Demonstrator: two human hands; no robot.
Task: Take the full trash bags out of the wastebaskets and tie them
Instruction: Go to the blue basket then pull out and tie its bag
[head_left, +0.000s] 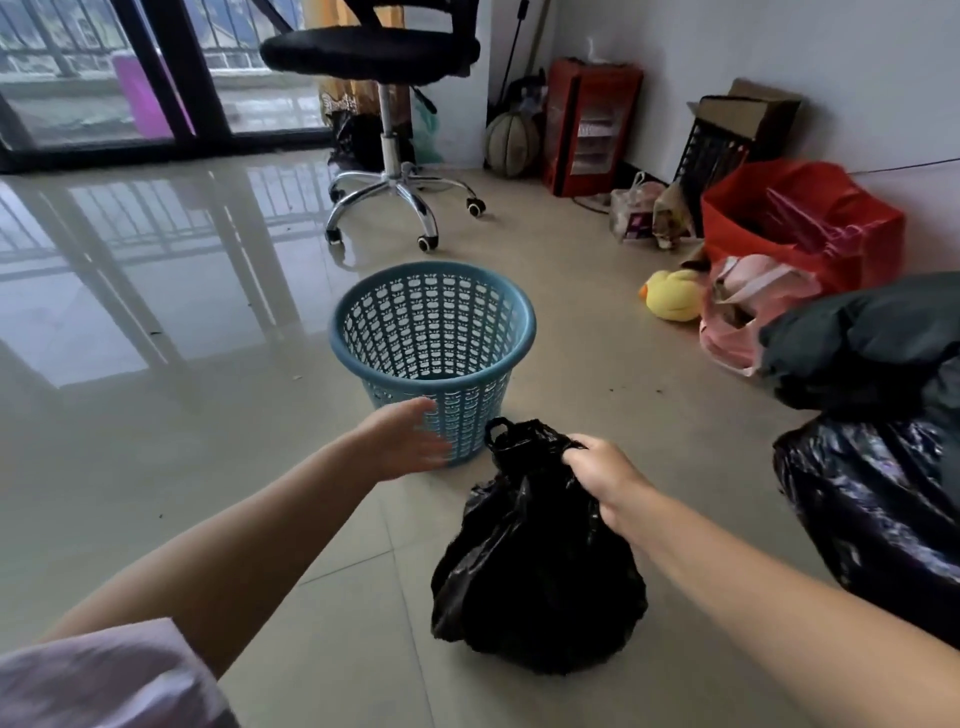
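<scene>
- A glossy tiled floor (182, 364) runs to a glass door (156, 78) at the far left, with an office chair (384, 67) standing near it.
- The left hand (405, 441) is open, fingers relaxed, touching the side of an empty blue wastebasket (434, 332).
- Just right of the wastebasket, a full black trash bag (535, 571) sits on the floor.
- The right hand (602, 478) has its grip closed around the bag's gathered neck.
- A second black bag (878, 509) lies at the far right, below a red bag (800, 223) and a yellow duck toy (672, 296).
</scene>
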